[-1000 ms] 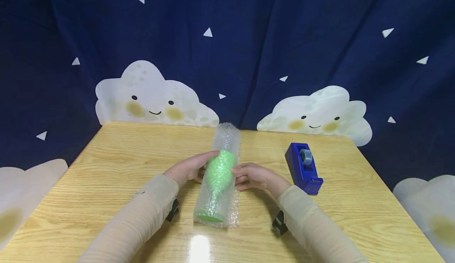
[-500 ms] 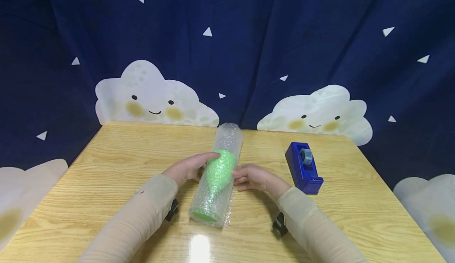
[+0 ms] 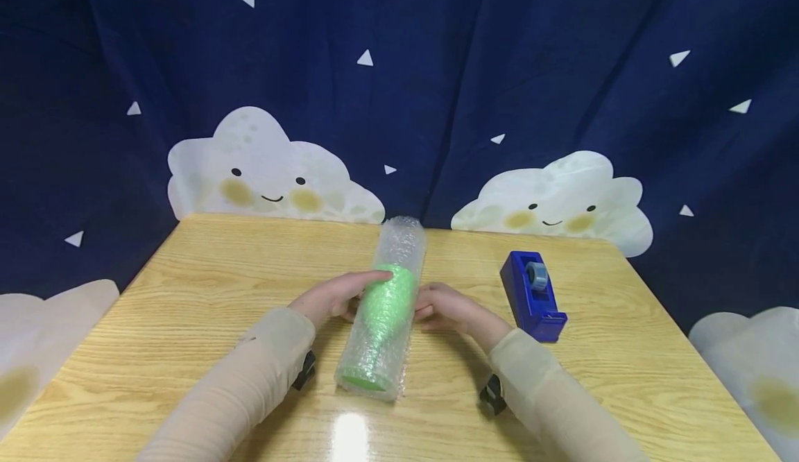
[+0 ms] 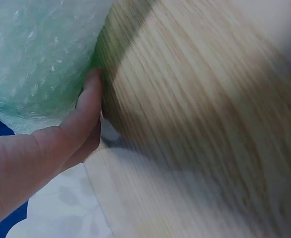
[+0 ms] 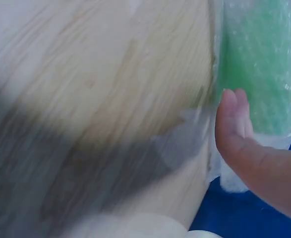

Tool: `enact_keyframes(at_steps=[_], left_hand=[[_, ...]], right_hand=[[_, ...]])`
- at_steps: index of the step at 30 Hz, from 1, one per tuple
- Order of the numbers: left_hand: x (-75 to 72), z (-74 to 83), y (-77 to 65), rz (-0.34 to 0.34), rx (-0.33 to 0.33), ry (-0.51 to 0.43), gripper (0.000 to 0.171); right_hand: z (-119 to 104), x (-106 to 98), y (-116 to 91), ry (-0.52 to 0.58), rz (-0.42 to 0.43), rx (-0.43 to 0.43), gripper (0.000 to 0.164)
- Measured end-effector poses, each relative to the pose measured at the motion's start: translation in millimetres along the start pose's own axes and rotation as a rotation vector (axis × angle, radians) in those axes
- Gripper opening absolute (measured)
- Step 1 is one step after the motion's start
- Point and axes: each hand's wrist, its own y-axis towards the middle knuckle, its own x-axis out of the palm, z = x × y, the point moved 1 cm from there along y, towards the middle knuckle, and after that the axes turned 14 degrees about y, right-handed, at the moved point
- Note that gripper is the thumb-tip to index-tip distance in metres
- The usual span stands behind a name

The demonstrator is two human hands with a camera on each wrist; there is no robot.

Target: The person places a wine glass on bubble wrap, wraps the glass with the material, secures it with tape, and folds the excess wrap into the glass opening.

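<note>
A roll of bubble wrap (image 3: 400, 243) lies lengthwise in the middle of the table. Through it shows a bright green goblet-shaped object (image 3: 382, 313), its flat round base toward me. My left hand (image 3: 337, 297) holds the roll from the left, one digit laid over the top near the green rim and the others bent at the side. From the right, my right hand (image 3: 449, 307) grips the roll's side, its fingertips partly hidden behind the wrap. In the right wrist view, bent fingers (image 5: 233, 116) press on the wrap's side edge.
A blue tape dispenser (image 3: 533, 295) with a roll of clear tape (image 3: 537, 276) stands to the right of my right hand. The wooden table (image 3: 206, 268) ends in front of a dark blue curtain (image 3: 399, 87) with clouds and white triangles.
The roll has turned slightly, its near end now further left than at first, and the loose wrap edge on its right has drawn in. My right fingertips have moved down behind the right side.
</note>
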Motion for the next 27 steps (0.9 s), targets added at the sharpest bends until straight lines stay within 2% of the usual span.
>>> enact_keyframes(at_steps=[4, 7, 12, 17, 27], left_hand=[[1.1, 1.7, -1.1, 0.010, -0.010, 0.008, 0.072], [0.5, 1.6, -0.8, -0.001, -0.012, 0.026, 0.071], [-0.9, -0.5, 0.3, -0.016, -0.009, 0.031, 0.072], [-0.1, -2.0, 1.1, -0.016, -0.015, -0.013, 0.069], [3.1, -1.5, 1.1, -0.019, -0.018, -0.013, 0.071]], right_hand=[[-4, 8, -1, -0.065, 0.068, -0.018, 0.049], [-4, 10, -1, -0.107, 0.084, -0.026, 0.059], [-2, 9, 1, -0.074, 0.073, -0.017, 0.052], [2, 5, 2, -0.012, 0.062, 0.019, 0.047], [8, -5, 4, -0.006, 0.058, 0.012, 0.045]])
